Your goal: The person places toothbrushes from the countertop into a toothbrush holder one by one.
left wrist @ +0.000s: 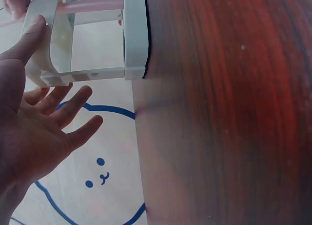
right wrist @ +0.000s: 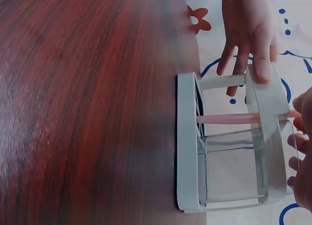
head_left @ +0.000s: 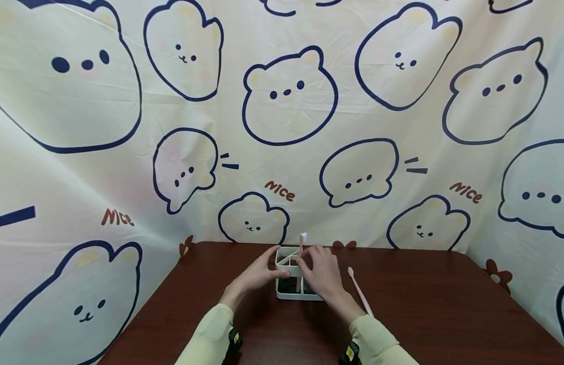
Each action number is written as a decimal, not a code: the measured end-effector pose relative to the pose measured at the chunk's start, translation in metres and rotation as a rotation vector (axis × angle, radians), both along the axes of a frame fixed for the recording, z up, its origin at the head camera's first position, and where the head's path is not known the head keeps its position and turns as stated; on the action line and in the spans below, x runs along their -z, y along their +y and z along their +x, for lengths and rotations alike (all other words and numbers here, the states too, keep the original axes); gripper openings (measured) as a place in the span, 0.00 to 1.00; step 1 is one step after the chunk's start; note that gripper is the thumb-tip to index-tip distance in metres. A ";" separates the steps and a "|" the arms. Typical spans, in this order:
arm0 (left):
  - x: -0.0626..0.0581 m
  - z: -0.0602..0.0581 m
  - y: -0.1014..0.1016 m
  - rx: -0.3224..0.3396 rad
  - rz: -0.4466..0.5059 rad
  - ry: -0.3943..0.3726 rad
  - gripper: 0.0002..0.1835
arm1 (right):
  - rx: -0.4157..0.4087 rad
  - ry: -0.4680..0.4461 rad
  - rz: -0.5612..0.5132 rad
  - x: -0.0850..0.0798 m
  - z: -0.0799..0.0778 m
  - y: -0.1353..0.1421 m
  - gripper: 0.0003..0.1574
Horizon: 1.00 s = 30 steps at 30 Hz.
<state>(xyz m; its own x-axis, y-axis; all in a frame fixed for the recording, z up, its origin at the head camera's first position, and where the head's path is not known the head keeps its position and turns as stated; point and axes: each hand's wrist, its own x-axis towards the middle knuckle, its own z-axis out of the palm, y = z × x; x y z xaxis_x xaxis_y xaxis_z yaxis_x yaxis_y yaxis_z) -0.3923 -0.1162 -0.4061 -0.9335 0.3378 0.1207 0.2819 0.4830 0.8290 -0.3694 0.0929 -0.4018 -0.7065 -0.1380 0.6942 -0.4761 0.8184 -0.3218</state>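
Observation:
A white toothbrush holder stands on the table, its divided top frame raised above the base. My left hand grips the left end of that frame, thumb on the near side and fingers behind. A pink toothbrush stands upright in a slot, bristles up. Its handle runs down through the top frame to the base. With the fingertips of my right hand, I pinch this toothbrush just above the frame; the fingers partly hide it. Another pale pink toothbrush lies to the right of the holder.
The dark reddish-brown wooden table stretches to both sides and toward me. A cream cloth printed with cartoon bears hangs behind it and along the sides. The holder is near the table's far edge.

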 end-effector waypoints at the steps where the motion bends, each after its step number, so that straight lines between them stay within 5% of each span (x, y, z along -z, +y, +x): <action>1: 0.000 0.000 0.000 -0.003 0.001 -0.005 0.50 | -0.004 0.004 -0.002 -0.001 0.001 0.001 0.11; 18: 0.000 0.002 -0.001 -0.030 0.005 -0.011 0.51 | 0.012 0.001 -0.067 -0.005 0.006 0.038 0.18; 30: 0.000 -0.001 0.001 -0.011 -0.004 0.002 0.51 | 0.037 -0.187 -0.104 0.001 0.004 0.074 0.19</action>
